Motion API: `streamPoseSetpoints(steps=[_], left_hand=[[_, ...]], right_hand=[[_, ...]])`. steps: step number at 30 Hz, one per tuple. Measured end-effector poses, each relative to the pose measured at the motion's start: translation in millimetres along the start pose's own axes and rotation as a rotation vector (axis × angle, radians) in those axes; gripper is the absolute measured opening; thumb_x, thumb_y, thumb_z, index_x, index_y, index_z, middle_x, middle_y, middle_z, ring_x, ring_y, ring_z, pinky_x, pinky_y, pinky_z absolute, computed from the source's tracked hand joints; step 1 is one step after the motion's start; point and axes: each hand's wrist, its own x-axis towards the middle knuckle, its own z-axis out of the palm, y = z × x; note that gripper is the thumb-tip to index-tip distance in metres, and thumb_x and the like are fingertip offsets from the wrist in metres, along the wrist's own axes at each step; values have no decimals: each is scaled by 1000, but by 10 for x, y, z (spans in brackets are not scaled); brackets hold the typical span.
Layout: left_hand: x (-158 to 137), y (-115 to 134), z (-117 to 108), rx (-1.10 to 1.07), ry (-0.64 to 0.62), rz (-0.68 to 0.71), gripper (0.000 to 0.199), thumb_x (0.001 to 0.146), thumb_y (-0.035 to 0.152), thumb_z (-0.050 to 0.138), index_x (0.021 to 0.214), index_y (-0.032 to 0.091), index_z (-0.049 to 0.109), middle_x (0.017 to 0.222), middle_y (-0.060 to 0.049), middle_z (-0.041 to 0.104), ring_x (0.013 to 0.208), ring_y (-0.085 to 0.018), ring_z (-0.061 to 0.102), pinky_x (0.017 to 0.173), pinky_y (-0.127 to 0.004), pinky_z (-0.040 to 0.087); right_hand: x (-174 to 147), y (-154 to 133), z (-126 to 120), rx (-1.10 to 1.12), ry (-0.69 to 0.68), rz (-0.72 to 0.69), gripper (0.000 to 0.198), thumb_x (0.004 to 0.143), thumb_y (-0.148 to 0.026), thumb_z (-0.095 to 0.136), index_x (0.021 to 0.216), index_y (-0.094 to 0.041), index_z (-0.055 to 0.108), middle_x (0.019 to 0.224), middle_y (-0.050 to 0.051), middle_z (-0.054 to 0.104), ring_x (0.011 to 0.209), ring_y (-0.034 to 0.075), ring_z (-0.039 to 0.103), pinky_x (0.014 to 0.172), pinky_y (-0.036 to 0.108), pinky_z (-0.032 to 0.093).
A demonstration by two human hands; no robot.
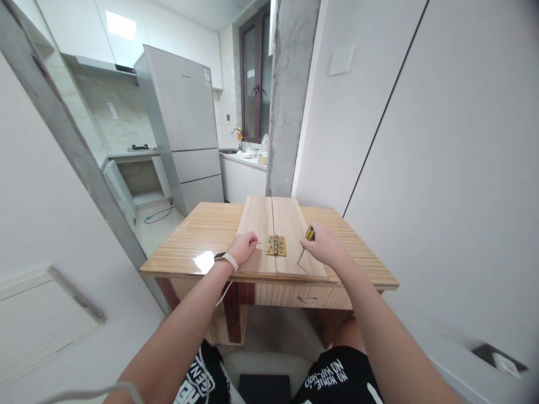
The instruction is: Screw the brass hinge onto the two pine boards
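Observation:
Two light wooden boards (290, 216) lie side by side on the table, with a narrow seam between them. A brass-coloured hinge (276, 245) lies open flat across that seam, one leaf on each board. My right hand (328, 245) is wrapped round the yellow-and-black handle of a screwdriver (309, 233). Its shaft slants down to the right board, right of the hinge. Left of the hinge, my left hand (243, 248) is closed, resting at the left board. A thin pointed piece (259, 243) sticks out from its fingers, too small to name.
The wood-grain table (210, 230) has a drawer (305, 298) under its front edge. White walls stand close on both sides. Beyond are a grey refrigerator (185, 101), a sink counter (244, 174) and a cable (159, 215) on the floor. A white cord (224, 293) hangs by my left forearm.

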Motion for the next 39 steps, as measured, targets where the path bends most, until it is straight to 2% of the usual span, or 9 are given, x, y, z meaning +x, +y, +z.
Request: streamPoseSetpoints(steps=[4,11,21,31,39], left_hand=[[-39,219,54,-100,-76,53,13,89,22,58,92,20,71,89,-4,75,83,-17,68,80,-28,52],[52,456,-7,39,-117,167,22,91,17,54,89,20,76,93,-5,77,89,-19,69,86,-30,51],[112,502,45,146,-119,239,24,90,14,54,89,21,76,91,-7,74,89,-20,67,87,-31,51],[95,449,112,119,-101,208,24,90,14,53,92,22,76,94,-5,74,91,-19,67,91,-31,51],[32,500,108,150,-88,260,25,91,12,52,92,21,75,94,-7,73,95,-21,66,92,-33,51]], right_hand=[[3,-25,9,-11,-13,-10,15,85,-33,57,91,-19,58,81,7,66,72,20,55,61,29,30],[2,-56,27,-18,1,-56,14,86,-32,54,91,-20,58,79,6,65,72,19,54,62,29,29],[-25,-80,20,-41,1,-57,15,87,-33,55,90,-19,58,80,7,66,73,20,56,62,28,29],[-43,-84,9,-48,4,-61,14,88,-33,55,90,-20,58,80,7,66,73,19,56,62,28,29],[-35,-116,-2,-47,-17,-74,15,88,-33,55,93,-19,59,83,8,68,76,21,58,63,28,30]])
